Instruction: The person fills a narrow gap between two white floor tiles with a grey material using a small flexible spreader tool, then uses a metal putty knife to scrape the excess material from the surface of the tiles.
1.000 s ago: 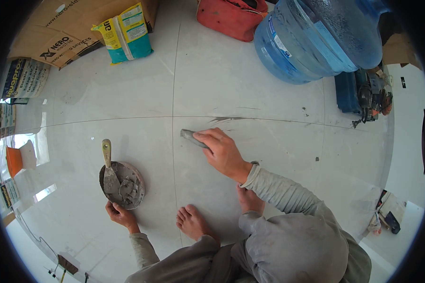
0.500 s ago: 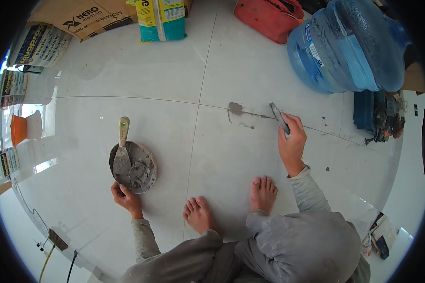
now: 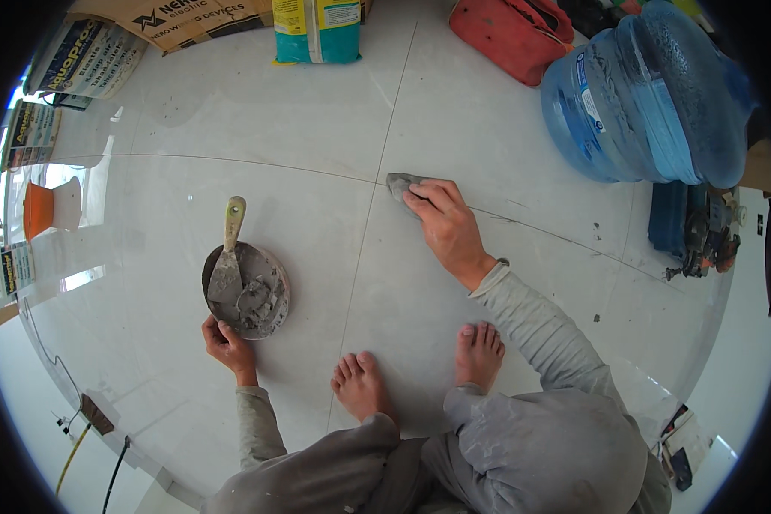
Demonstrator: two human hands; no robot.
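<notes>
The right hand (image 3: 451, 231) reaches over the tiled floor (image 3: 317, 231), its fingers pinching a flat grey piece (image 3: 397, 185) whose free end points left and lies over the joint line, just right of where 2 joints cross. The left hand (image 3: 230, 345) is at the near-left rim of a round bowl (image 3: 284, 300), fingers bent and touching it; whether they pinch the rim, I cannot tell. The bowl sits on the floor and holds lumpy grey paste (image 3: 259, 300). A putty knife (image 3: 235, 224) leans in it, blade down, handle over the far rim. 2 bare feet (image 3: 364, 387) stand between the hands, nearer the person. A blue water jug (image 3: 638, 103) lies far right.
</notes>
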